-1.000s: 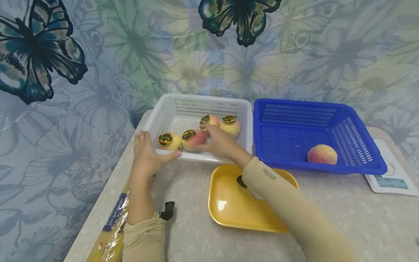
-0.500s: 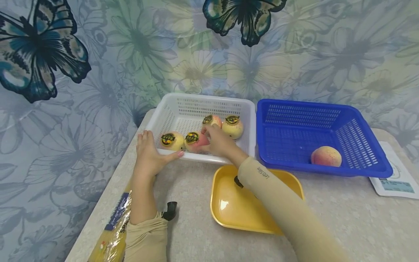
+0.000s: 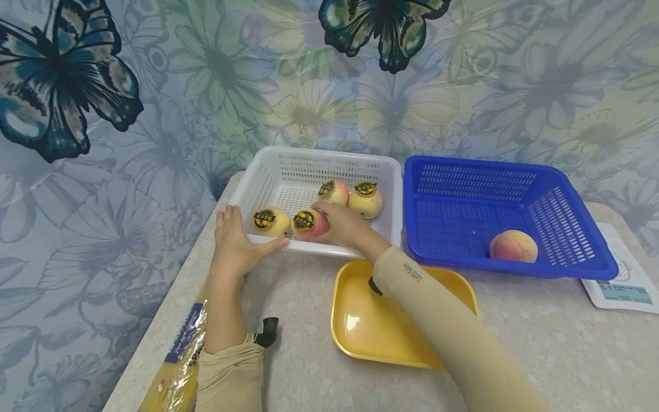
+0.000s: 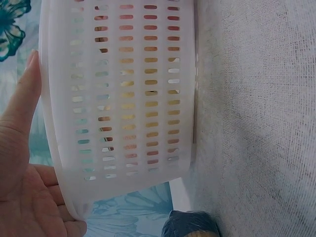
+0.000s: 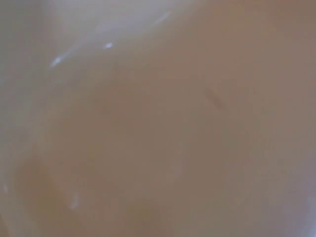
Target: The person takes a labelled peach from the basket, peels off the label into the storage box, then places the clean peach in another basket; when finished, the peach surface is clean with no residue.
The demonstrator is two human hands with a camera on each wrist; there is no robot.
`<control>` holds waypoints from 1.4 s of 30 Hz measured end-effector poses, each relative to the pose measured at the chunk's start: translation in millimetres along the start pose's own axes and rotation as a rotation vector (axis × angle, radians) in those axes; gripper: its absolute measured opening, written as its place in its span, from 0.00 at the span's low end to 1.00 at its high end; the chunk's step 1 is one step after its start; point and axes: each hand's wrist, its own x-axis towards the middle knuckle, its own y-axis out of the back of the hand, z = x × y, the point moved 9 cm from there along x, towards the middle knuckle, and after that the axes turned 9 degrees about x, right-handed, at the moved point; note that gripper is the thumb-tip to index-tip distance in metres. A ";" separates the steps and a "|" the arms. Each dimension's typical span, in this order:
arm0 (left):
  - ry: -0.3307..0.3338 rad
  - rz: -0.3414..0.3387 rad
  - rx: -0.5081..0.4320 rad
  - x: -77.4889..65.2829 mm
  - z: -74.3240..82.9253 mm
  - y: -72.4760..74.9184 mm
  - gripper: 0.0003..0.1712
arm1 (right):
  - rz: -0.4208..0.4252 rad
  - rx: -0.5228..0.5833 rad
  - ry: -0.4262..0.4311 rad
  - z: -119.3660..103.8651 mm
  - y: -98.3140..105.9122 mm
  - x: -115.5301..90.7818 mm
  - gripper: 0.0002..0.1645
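Note:
In the head view a white basket (image 3: 319, 154) holds several peaches with black-and-gold stickers. My right hand (image 3: 346, 224) reaches in over the front rim, thumb and fingers curled round the right side of a pink peach (image 3: 310, 223). Left of it sits a yellowish peach (image 3: 271, 222); behind are another peach (image 3: 333, 193) and a pale yellow one (image 3: 366, 200). My left hand (image 3: 233, 246) rests on the basket's front left corner, fingers straight along the side and thumb along the front rim. In the left wrist view, the thumb touches the rim. The right wrist view is blurred.
A blue basket (image 3: 463, 258) with one peach (image 3: 513, 246) stands to the right, beside a white scale (image 3: 625, 292). Nearer lies a yellow tray (image 3: 378, 337), partly under my right forearm. A yellow plastic package (image 3: 172, 366) lies at the left table edge.
My right fingers have closed round the pink peach, which has turned slightly and shifted a little right. The left hand stays on the basket corner; the head view has shifted slightly.

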 end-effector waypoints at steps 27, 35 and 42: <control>0.008 0.010 0.005 -0.2 0.8 1.0 0.79 | 0.074 0.221 0.109 -10.2 41.4 -35.5 0.50; 0.019 0.001 -0.011 -0.1 0.2 -0.1 0.80 | 0.112 0.278 0.146 -20.8 69.6 -68.3 0.53; 0.011 -0.001 -0.015 -0.7 0.9 0.1 0.79 | 0.135 0.349 0.178 -22.4 91.4 -98.7 0.48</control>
